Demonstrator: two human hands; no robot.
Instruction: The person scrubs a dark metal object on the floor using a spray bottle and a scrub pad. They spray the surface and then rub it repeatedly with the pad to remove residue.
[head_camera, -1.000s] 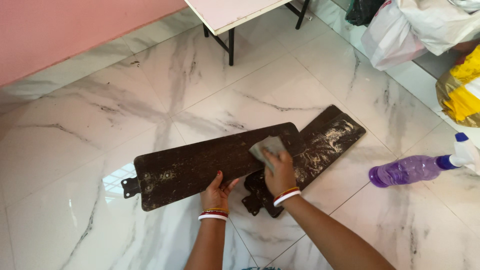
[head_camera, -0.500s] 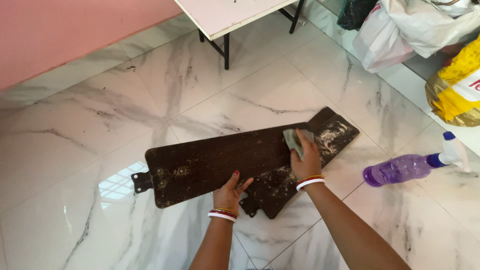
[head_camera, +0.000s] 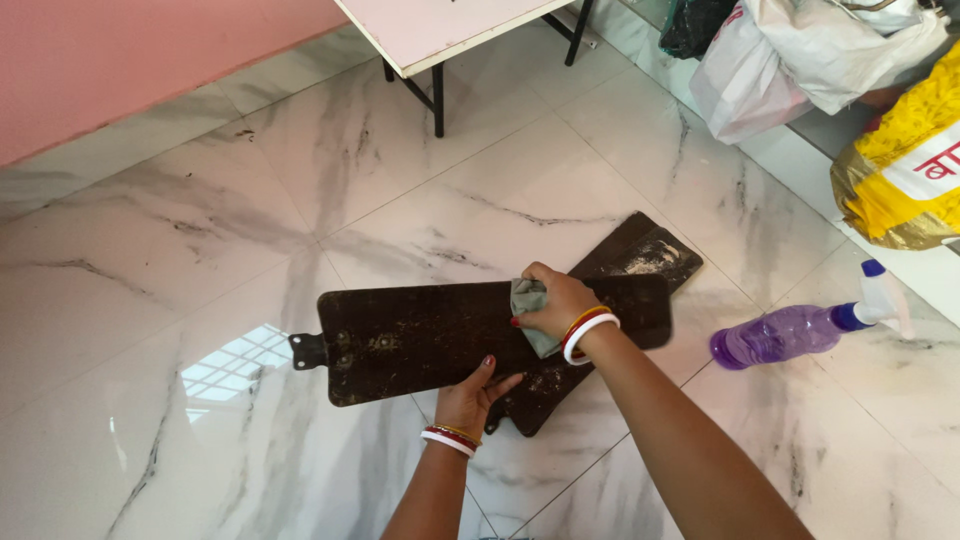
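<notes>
Top blade (head_camera: 430, 335), dark and dusty, lying flat across the marble floor (head_camera: 200, 260), metal bracket end pointing left. Pinned at its near edge by the left hand (head_camera: 478, 392), fingers spread wide and pressed flat on the surface, gripping nothing. Pressed to mid-blade: grey cloth (head_camera: 530, 312), bunched tight inside the right hand (head_camera: 556, 300), fingers curled closed round it. Wiping step in hand, by the look of it, roughly halfway along the length. Pale grime showing toward the bracket end, the far right stretch looking darker and cleaner. Underneath, crossing at an angle, a second blade (head_camera: 645, 255), thick pale dust caked on its far end, untouched as yet. Next stroke likely calling for firm downward pressure toward the bracket, with the bracing hand held steady so the blade doesn't skid on the glossy tile. Off to the right, purple spray bottle (head_camera: 790, 333) on its side, well apart. Beyond that, white bags (head_camera: 790, 60), a yellow sack (head_camera: 910, 160), and a table (head_camera: 440, 25) at the top.
</notes>
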